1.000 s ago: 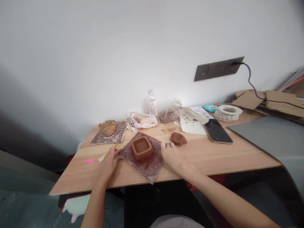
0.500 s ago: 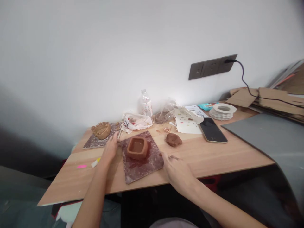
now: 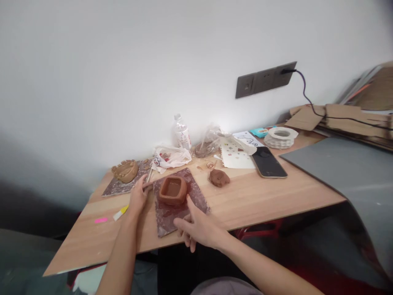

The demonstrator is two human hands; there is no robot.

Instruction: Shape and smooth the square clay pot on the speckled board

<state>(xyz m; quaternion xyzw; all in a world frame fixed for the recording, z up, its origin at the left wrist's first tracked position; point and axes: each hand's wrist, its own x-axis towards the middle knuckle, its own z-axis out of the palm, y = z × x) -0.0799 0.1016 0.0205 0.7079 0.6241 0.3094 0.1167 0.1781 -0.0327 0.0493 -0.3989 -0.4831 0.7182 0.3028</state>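
A brown clay box (image 3: 172, 191) with rounded corners and a hollow middle stands upright on a dark reddish, clay-smeared board (image 3: 167, 223). My right hand (image 3: 198, 224) is over the board's front right part, its index fingertip at the box's right side. The other fingers hang apart below, holding nothing. Beside the board's left edge is my left hand (image 3: 138, 198), fingers apart, with one digit reaching to the board's upper left edge. A brown clay lump (image 3: 219, 178) rests on the table to the right of the board.
A second clay-smeared board (image 3: 115, 188) bears a lighter clay bowl (image 3: 125, 171) with a bumpy rim. Behind are a plastic bottle (image 3: 182, 133), a white bag (image 3: 173, 157) and stickered paper (image 3: 235, 157). A phone (image 3: 269, 162) and white ribbed ring (image 3: 281, 138) lie rightward.
My right hand has left the board's right corner and moved left, bringing its index finger to the clay box. My left hand stays by the board's left edge. The view has shifted slightly.
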